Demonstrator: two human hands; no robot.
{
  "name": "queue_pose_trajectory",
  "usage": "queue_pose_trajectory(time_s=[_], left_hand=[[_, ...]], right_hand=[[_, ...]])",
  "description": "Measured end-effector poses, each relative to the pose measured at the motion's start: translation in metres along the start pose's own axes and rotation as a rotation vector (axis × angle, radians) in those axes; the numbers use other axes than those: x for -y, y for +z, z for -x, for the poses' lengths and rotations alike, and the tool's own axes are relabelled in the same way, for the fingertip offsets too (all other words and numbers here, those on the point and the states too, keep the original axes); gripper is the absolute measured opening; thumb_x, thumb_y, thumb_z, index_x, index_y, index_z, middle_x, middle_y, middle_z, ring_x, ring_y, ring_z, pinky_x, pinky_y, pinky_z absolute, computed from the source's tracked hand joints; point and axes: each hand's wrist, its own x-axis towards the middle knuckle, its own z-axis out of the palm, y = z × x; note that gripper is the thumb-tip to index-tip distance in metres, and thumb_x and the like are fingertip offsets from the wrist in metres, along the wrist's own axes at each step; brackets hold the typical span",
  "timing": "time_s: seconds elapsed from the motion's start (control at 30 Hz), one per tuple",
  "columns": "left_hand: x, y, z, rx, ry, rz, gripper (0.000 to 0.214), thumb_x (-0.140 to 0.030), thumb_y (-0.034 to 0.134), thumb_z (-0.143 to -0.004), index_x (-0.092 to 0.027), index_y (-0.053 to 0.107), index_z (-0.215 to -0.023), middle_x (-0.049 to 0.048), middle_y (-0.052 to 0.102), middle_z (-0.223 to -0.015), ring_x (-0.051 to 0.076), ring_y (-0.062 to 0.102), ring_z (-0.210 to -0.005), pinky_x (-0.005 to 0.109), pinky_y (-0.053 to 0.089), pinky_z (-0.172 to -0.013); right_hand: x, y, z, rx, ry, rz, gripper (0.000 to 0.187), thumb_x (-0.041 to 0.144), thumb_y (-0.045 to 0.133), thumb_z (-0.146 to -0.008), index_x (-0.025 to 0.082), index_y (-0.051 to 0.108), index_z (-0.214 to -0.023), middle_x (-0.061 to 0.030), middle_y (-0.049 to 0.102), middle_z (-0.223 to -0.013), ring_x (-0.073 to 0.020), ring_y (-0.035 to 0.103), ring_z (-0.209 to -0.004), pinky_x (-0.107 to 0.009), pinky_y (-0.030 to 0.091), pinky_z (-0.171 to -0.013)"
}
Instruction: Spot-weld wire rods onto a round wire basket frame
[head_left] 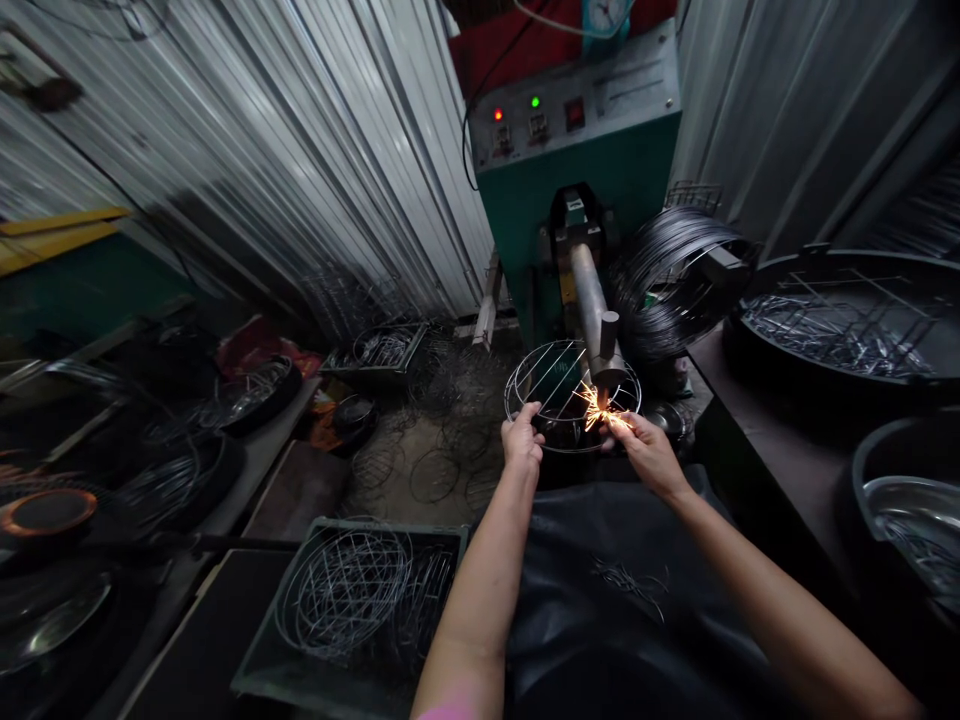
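A round wire rack (551,378) with parallel bars is held beneath the electrode arm (604,350) of a spot welder. Bright orange sparks (598,407) fly where the electrode meets the rack's near rim. My left hand (523,435) is closed around the rim at the left. On the right, my right hand (646,450) pinches at the near rim, right beside the sparks. Whatever lies between those fingertips is too small and glare-covered to make out. Several short bent wires (630,580) lie on the dark apron (585,650) across my lap.
The green welding machine (502,220) shows red and green lights. A wire coil (682,280) hangs at its right. Large black pans (840,370) with wire pieces stand on the right bench. A green crate (259,655) at lower left holds round wire racks (352,590). Loose wire rings litter the floor.
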Motion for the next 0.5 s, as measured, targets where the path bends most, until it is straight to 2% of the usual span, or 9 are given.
queue_pose_trajectory(time_s=[0.1, 0.27, 0.37, 0.5], left_hand=[[0.000, 0.000, 0.001, -0.031, 0.001, -0.004, 0.035, -0.018, 0.074, -0.054, -0.017, 0.040, -0.063, -0.0099, 0.032, -0.051, 0.001, 0.024, -0.036, 0.016, 0.014, -0.032], [-0.001, 0.000, 0.003, 0.001, -0.018, 0.020, 0.038, -0.018, 0.074, -0.052, -0.018, 0.038, -0.061, -0.0103, 0.029, -0.051, 0.001, 0.024, -0.036, 0.016, 0.013, -0.033], [0.002, -0.001, 0.006, 0.008, -0.017, 0.034, 0.036, -0.018, 0.072, -0.053, -0.018, 0.037, -0.060, -0.0103, 0.029, -0.050, 0.001, 0.025, -0.036, 0.017, 0.014, -0.033], [0.010, -0.003, 0.010, -0.018, -0.007, 0.052, 0.038, -0.021, 0.072, -0.053, -0.019, 0.035, -0.061, -0.0121, 0.024, -0.047, 0.001, 0.019, -0.035, 0.017, 0.015, -0.034]], right_hand=[[-0.001, -0.001, 0.002, -0.030, 0.037, -0.069, 0.041, 0.055, 0.064, -0.072, 0.016, 0.062, -0.087, -0.0050, 0.067, -0.077, -0.0165, 0.063, -0.061, -0.029, 0.052, -0.060], [-0.002, -0.020, 0.016, -0.219, 0.064, -0.133, 0.045, 0.055, 0.069, -0.068, 0.017, 0.066, -0.091, -0.0052, 0.067, -0.079, -0.0175, 0.063, -0.062, -0.031, 0.054, -0.060], [0.003, -0.023, 0.027, -0.176, 0.046, -0.117, 0.044, 0.056, 0.065, -0.072, 0.017, 0.067, -0.092, -0.0054, 0.067, -0.082, -0.0168, 0.063, -0.066, -0.031, 0.053, -0.066], [0.005, -0.005, 0.029, -0.063, 0.012, -0.104, 0.042, 0.055, 0.061, -0.075, 0.018, 0.065, -0.095, -0.0052, 0.067, -0.083, -0.0178, 0.064, -0.069, -0.031, 0.053, -0.066]])
